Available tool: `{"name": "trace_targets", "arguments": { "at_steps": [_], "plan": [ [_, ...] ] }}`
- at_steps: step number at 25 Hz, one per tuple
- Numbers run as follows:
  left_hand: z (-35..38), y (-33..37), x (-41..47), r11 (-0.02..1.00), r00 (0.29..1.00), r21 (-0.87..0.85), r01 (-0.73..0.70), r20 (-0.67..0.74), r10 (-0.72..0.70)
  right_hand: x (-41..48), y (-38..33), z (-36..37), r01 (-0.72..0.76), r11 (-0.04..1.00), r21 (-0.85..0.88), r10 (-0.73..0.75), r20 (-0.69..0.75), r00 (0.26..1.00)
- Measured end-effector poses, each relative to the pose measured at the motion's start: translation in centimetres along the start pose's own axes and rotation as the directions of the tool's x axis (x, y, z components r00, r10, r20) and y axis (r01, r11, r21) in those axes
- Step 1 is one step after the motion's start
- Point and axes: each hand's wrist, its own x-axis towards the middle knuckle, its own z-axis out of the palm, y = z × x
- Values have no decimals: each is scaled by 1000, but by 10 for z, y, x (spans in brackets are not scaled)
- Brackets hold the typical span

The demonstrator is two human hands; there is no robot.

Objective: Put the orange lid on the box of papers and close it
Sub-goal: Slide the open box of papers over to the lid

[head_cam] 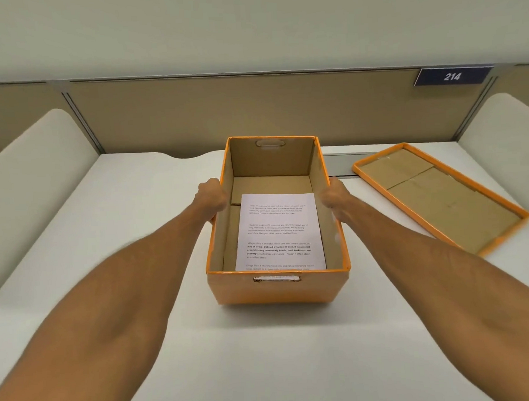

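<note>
Right, both hands are on the box [278, 291], one to each long side: the left hand [211, 196] is pressed against the left wall just below the rim, the right hand [333, 195] mirrors it on the right wall. Fingers are mostly hidden behind the cardboard, so I cannot tell how hard they clamp, but the palms clearly hold the box between them. Inside, the papers [278, 231] lie flat on the bottom, towards the near end. The box sits mid-desk [141, 206], and the lid [437, 196] lies upside down near the right edge, well apart from it and untouched. The danger from here, I'd say: the lid must be flipped before it goes on, and it lies skewed to the box, so a careless set-down could catch a corner on the rim and jam crooked.
</note>
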Motion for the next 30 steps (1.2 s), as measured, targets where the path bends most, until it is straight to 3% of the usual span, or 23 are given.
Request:
{"name": "trace_targets", "arguments": {
  "at_steps": [8, 18, 21, 25, 30],
  "plan": [
    [11, -4, -14, 998, 998, 44, 36, 44, -38, -2, 13, -4, 3, 1000, -31, 0, 105, 994],
    [11, -6, -10, 999, 994, 30, 43, 97, -46, -12, 11, -5, 22, 998, -55, -15, 115, 993],
    [13, 7, -4, 992, 997, 101, -77, 21, 75, -14, 10, -12, 99, 971, -218, -96, 23, 995],
    [18, 46, -6, 920, 961, 302, -250, -35, 273, -18, 16, -29, 195, 778, -598, -304, -86, 949],
    [34, 110, -21, 836, 875, 285, -469, 23, 483, -26, 29, -63, 139, 644, -753, -446, -221, 867]
  ]
}}
